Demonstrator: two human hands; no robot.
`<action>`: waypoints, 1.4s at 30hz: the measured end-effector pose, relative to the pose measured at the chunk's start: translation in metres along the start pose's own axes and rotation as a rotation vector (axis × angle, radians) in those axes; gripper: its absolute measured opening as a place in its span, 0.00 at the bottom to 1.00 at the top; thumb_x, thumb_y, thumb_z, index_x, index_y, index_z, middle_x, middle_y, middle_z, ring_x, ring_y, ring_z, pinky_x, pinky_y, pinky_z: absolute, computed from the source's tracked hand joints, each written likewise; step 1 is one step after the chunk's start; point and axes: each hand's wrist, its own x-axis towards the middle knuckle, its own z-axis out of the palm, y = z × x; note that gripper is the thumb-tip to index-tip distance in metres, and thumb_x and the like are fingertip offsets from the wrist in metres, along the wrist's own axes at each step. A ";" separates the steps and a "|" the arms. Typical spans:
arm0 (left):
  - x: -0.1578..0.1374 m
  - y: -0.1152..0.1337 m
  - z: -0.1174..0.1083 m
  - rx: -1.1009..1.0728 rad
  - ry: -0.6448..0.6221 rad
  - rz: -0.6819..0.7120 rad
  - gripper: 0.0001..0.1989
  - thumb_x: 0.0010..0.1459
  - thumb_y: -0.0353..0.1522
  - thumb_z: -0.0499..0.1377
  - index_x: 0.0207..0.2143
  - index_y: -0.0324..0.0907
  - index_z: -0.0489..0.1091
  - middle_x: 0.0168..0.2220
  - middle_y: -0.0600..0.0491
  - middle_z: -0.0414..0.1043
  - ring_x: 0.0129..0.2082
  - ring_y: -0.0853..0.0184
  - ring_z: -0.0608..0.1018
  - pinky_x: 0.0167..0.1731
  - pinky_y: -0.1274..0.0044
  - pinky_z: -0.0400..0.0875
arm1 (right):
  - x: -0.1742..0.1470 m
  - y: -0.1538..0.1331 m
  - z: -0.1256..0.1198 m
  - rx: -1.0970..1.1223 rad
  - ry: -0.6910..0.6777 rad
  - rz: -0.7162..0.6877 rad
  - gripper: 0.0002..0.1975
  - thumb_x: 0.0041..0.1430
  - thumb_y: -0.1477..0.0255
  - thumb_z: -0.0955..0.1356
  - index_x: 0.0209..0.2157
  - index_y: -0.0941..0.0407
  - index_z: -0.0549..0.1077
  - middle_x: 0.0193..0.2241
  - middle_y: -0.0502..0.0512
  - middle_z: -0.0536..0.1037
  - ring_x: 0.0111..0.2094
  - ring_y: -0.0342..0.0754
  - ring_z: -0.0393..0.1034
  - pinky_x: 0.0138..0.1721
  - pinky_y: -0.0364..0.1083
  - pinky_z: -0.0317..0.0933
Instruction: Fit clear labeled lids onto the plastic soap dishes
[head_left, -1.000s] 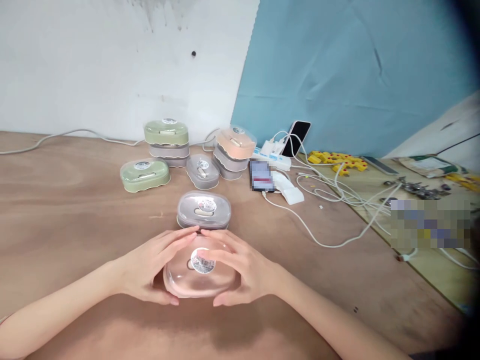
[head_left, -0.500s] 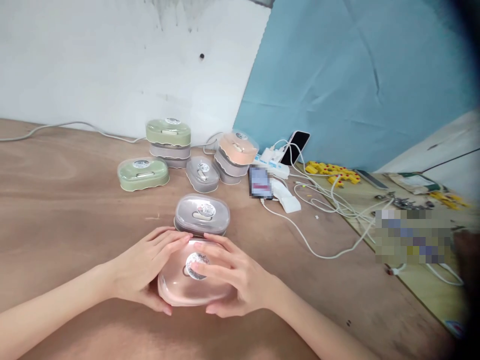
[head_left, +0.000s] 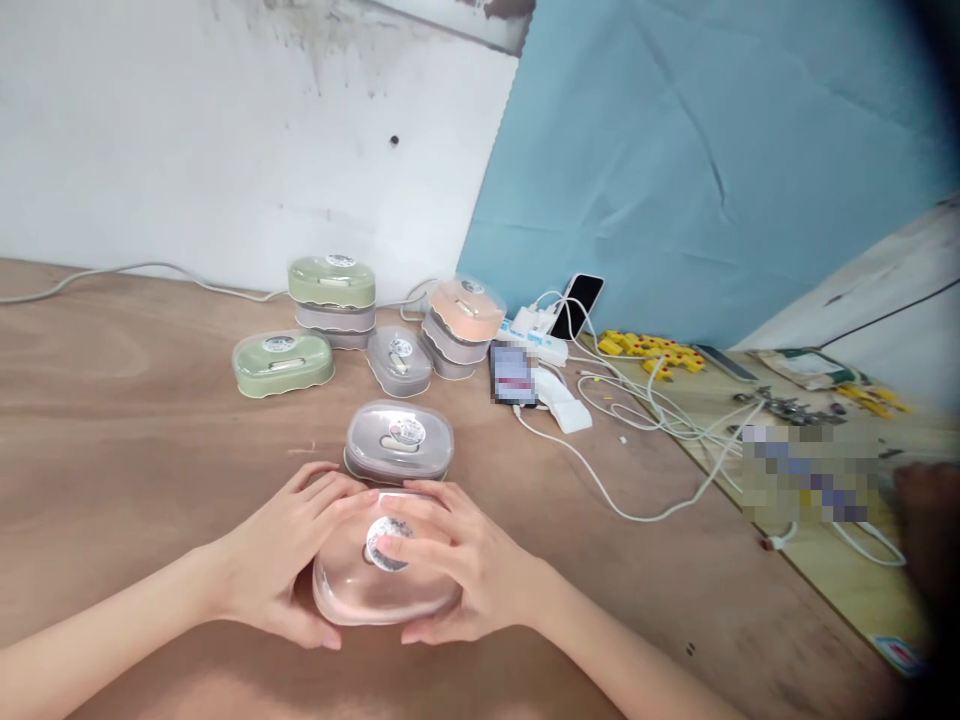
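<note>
A pink oval box (head_left: 375, 592) with a clear lid and a round white sticker lies right in front of me. My left hand (head_left: 289, 560) grips its left side, thumb at the near edge and fingers over the far left rim. From the right, my right hand (head_left: 465, 565) holds it, with fingers spread over the lid and one fingertip on the sticker. Just beyond, close to my fingertips, is a grey oval box (head_left: 397, 440) of the same kind. The underside of the pink box is hidden.
Farther back are a green box (head_left: 281, 365), a single grey box (head_left: 400, 362), a green-topped stack (head_left: 330, 280) and a peach-topped stack (head_left: 466, 310). To the right lie a phone with a blurred screen (head_left: 513, 375), a white scanner-like device (head_left: 564, 402), a power strip (head_left: 551, 348) and white cables (head_left: 637, 518).
Both hands stay on the pink box with nearly the same hold. The view has tilted up slightly, so everything sits a little lower and farther left.
</note>
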 end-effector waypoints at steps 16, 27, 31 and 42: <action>-0.007 -0.006 0.010 -0.055 0.099 0.046 0.40 0.55 0.54 0.50 0.64 0.44 0.42 0.56 0.40 0.63 0.53 0.50 0.68 0.54 0.55 0.51 | 0.005 -0.005 -0.003 -0.031 -0.042 0.014 0.31 0.56 0.51 0.67 0.56 0.54 0.63 0.57 0.62 0.66 0.57 0.52 0.58 0.57 0.54 0.53; -0.020 0.006 0.010 -0.111 0.054 -0.186 0.42 0.54 0.60 0.48 0.65 0.53 0.42 0.62 0.45 0.53 0.57 0.47 0.61 0.53 0.58 0.59 | -0.002 -0.002 0.006 0.059 0.044 0.035 0.38 0.51 0.52 0.70 0.58 0.56 0.58 0.58 0.67 0.62 0.61 0.55 0.55 0.58 0.55 0.54; -0.026 0.003 0.016 -0.134 0.087 -0.242 0.46 0.52 0.60 0.51 0.66 0.51 0.40 0.63 0.43 0.50 0.58 0.45 0.60 0.55 0.55 0.58 | -0.008 -0.001 0.001 0.102 -0.065 0.126 0.43 0.48 0.50 0.71 0.58 0.58 0.57 0.61 0.70 0.55 0.64 0.57 0.50 0.58 0.54 0.56; -0.028 -0.002 0.016 -0.314 0.078 -0.347 0.46 0.48 0.60 0.55 0.64 0.53 0.45 0.64 0.46 0.47 0.60 0.45 0.57 0.56 0.56 0.60 | -0.007 0.000 0.002 0.195 -0.089 0.195 0.45 0.45 0.53 0.73 0.59 0.58 0.55 0.64 0.69 0.46 0.66 0.59 0.40 0.60 0.55 0.52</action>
